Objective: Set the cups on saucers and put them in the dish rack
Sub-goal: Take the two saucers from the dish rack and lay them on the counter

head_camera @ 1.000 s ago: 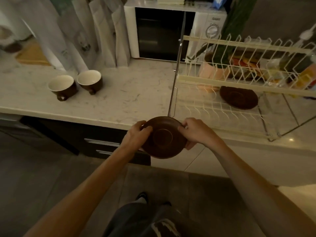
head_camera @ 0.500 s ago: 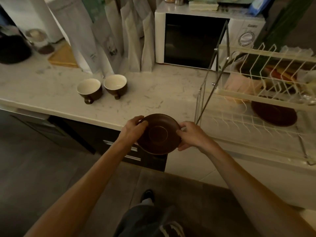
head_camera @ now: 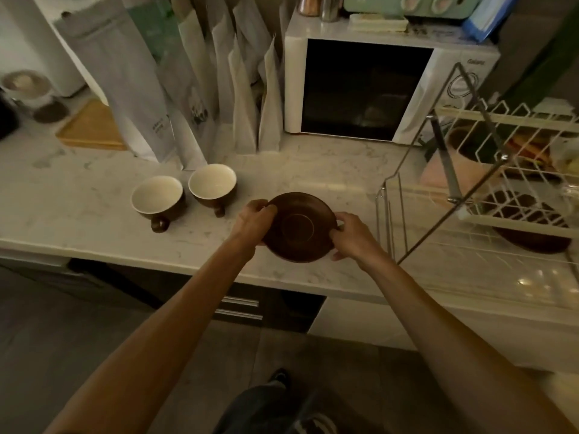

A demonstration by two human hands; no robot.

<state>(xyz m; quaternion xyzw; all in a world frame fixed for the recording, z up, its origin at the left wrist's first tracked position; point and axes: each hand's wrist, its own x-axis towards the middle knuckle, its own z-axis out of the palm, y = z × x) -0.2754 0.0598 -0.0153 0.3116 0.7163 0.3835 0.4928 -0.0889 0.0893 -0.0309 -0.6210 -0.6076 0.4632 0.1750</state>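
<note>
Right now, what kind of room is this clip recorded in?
Most likely a home kitchen: a white microwave stands at the back of a marble-look countertop, a wire dish rack sits to the right, and two brown cups wait beside the saucer held in both hands.

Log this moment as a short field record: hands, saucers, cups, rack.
left hand: grips left rim of round brown ceramic saucer
right hand: grips the same saucer's right rim
saucer position: over the marble countertop
cups: two brown cups with cream insides, upright, empty, not on saucers
white wire dish rack: second brown saucer on lower tier
</note>
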